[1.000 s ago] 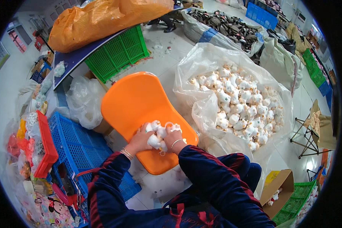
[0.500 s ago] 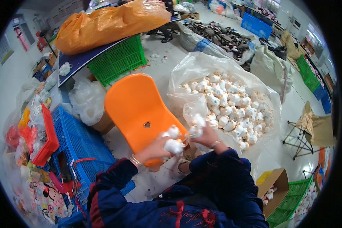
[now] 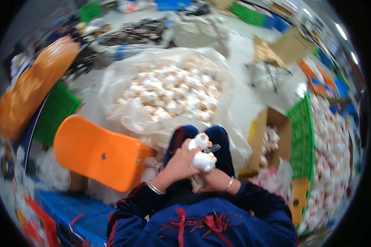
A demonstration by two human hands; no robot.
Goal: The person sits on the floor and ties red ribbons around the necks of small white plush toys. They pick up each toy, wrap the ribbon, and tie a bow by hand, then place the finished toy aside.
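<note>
In front of my knees, my left hand (image 3: 178, 165) is closed round small white plush toys with orange bits. One white toy (image 3: 199, 141) sticks out above its fingers, and another white toy (image 3: 204, 162) sits lower, between my two hands. A small grey, blade-like piece (image 3: 213, 148) shows between these toys; blur hides what it is. My right hand (image 3: 217, 180) is just below, its fingers curled round a further white toy (image 3: 198, 183) that is partly hidden. A large clear plastic bag (image 3: 111, 88), beyond my knees, holds a heap of similar white toys (image 3: 175, 90).
An orange chair (image 3: 95, 148) stands at my left, with a blue crate (image 3: 76, 214) nearer me. At right are a cardboard box (image 3: 284, 138) with some toys in it and a green crate (image 3: 301, 136) beside many white-and-red pieces (image 3: 327, 173). A folding chair (image 3: 290, 47) stands further back.
My view has swung to the right, so the chair and bag appear further left. My hands have come together closer to my body, with the white toys still in them.
</note>
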